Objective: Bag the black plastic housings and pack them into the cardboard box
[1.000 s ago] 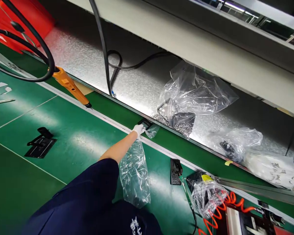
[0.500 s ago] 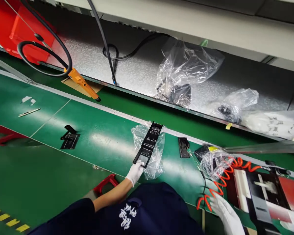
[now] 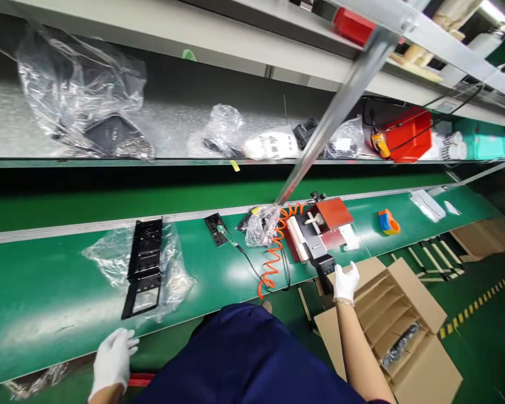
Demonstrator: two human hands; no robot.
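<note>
My left hand (image 3: 113,359), in a white glove, is at the bench's front edge with its fingers loosely apart and nothing in them. Just beyond it, a long black hinged frame (image 3: 145,261) lies unfolded on a clear plastic bag (image 3: 174,280). My right hand (image 3: 345,281), also gloved, is off the front edge, thumb and fingers apart. Close to its left is a black bracket-like part (image 3: 325,266), which sticks out from a red and white fixture (image 3: 297,238). I see nothing held in that hand.
An orange coiled hose (image 3: 273,261) runs beside the fixture. Left of it lie a bagged bundle (image 3: 263,224) and a small black part (image 3: 216,229). A tape dispenser (image 3: 388,222) stands farther right. An open divided carton (image 3: 398,314) is below my right arm. A metal post (image 3: 340,112) rises behind.
The view has swung right. My left hand has let go of the black hinged frame and drawn back to the bench edge. My right hand has come up beside the fixture's black part.
</note>
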